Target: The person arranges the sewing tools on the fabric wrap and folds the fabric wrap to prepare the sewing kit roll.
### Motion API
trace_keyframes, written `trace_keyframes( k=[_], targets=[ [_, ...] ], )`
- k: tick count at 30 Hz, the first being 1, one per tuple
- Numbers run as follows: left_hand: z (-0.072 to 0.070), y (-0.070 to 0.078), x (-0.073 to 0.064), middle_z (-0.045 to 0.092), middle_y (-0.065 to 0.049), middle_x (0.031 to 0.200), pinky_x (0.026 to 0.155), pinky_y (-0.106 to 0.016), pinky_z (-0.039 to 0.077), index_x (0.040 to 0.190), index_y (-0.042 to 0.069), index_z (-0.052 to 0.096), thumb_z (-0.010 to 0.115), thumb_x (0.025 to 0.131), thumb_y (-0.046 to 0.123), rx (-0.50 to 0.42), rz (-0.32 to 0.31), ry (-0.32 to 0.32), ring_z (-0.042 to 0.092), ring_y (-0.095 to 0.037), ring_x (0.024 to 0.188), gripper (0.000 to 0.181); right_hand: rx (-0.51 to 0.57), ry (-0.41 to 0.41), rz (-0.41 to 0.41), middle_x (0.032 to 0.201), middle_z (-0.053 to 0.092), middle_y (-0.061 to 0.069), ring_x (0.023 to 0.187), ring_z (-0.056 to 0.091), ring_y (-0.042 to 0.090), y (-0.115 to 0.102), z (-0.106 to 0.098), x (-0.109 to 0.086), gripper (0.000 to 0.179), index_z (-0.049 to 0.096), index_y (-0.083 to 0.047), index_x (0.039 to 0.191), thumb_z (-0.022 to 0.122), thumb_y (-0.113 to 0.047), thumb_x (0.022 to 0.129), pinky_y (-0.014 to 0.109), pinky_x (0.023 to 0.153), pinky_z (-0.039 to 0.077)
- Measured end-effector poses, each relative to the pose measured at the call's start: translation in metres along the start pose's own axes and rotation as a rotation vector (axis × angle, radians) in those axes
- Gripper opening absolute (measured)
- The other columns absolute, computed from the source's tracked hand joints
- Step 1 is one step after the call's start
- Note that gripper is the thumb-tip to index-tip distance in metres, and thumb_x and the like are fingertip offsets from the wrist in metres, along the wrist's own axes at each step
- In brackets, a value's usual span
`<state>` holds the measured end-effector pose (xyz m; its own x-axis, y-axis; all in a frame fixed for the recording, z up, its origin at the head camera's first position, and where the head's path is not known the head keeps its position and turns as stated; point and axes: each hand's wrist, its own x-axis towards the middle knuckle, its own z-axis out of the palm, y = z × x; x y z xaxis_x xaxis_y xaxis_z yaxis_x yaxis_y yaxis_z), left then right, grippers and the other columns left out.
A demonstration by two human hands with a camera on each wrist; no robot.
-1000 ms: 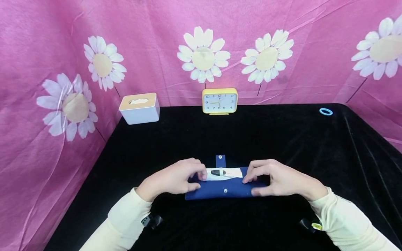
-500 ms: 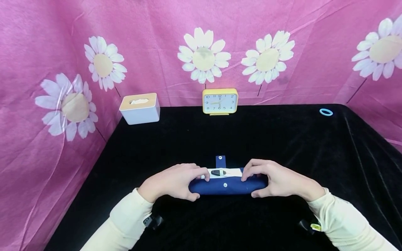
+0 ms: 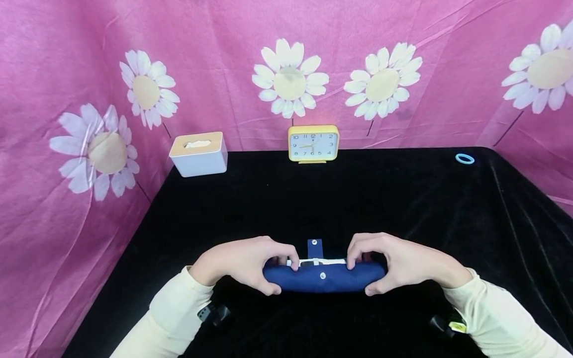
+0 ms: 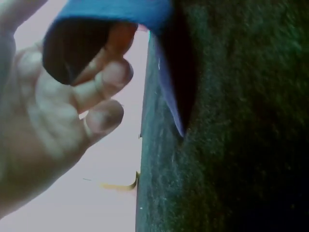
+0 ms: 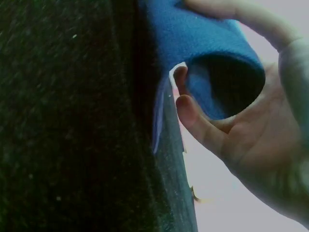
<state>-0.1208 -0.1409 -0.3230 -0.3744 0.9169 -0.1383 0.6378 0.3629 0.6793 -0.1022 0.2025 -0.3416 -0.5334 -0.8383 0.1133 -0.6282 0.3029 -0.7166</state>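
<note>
A dark blue fabric roll-up pouch (image 3: 323, 283) lies rolled across the front middle of the table, a metal snap on its near face. Its strap tab (image 3: 315, 249), with another snap, sticks out on the far side. Along the top shows a narrow white strip (image 3: 333, 261) with a small dark piece at its middle. My left hand (image 3: 250, 261) grips the roll's left end, thumb in front and fingers over the top. My right hand (image 3: 394, 261) holds the right end likewise. Both wrist views show the hollow end of the roll (image 4: 77, 48) with fingers curled round it.
At the back stand a white tissue box (image 3: 200, 161) with a wooden-look lid and a yellow clock (image 3: 314, 144). A light blue ring (image 3: 464, 159) lies at the far right. Black cloth (image 3: 358, 199) covers the table; a pink flowered curtain (image 3: 215, 89) hangs behind and at the sides.
The pouch's near part has been rolled up and away, from lying flat to a thick roll. The white strip is now mostly covered. Hands, roll and tab have shifted slightly nearer.
</note>
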Motion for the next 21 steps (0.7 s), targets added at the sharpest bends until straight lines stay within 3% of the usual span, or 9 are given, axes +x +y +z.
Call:
trace_keyframes(
  k=[5,9,14,21],
  targets=[
    [0.002,-0.003,0.001,0.056,0.011,0.088,0.073,-0.021,0.047,0.114,0.024,0.060,0.084,0.080,0.029,0.122,-0.087,0.039,0.054,-0.003,0.083,0.042,-0.035,0.022,0.038,0.111,0.058,-0.007,0.095,0.057,0.008,0.003,0.003,-0.001,0.043,0.063,-0.027,0.113,0.088,-0.027,0.077,0.026,0.078,0.051],
    [0.002,-0.006,0.001,0.057,0.012,0.088,0.073,-0.022,0.046,0.114,0.026,0.060,0.085,0.079,0.032,0.161,-0.118,0.062,0.054,-0.005,0.082,0.043,-0.059,0.056,0.065,0.113,0.057,-0.007,0.095,0.056,0.007,0.007,0.004,-0.001,0.046,0.063,-0.029,0.113,0.090,-0.027,0.075,0.025,0.080,0.049],
    [0.003,-0.012,0.000,0.060,0.011,0.089,0.073,-0.022,0.047,0.115,0.024,0.060,0.084,0.081,0.031,0.122,-0.151,0.056,0.055,-0.005,0.082,0.042,-0.072,0.113,0.049,0.116,0.057,-0.006,0.095,0.055,0.009,0.014,0.006,-0.001,0.048,0.065,-0.028,0.114,0.090,-0.025,0.073,0.025,0.081,0.048],
    [0.005,-0.015,0.000,0.062,0.005,0.100,0.082,-0.027,0.048,0.118,0.023,0.059,0.084,0.083,0.028,0.055,-0.260,0.037,0.056,-0.009,0.090,0.044,-0.118,0.103,0.008,0.127,0.056,0.001,0.116,0.052,0.014,0.022,0.008,-0.002,0.044,0.068,-0.027,0.125,0.083,-0.029,0.084,0.027,0.090,0.049]
  ],
)
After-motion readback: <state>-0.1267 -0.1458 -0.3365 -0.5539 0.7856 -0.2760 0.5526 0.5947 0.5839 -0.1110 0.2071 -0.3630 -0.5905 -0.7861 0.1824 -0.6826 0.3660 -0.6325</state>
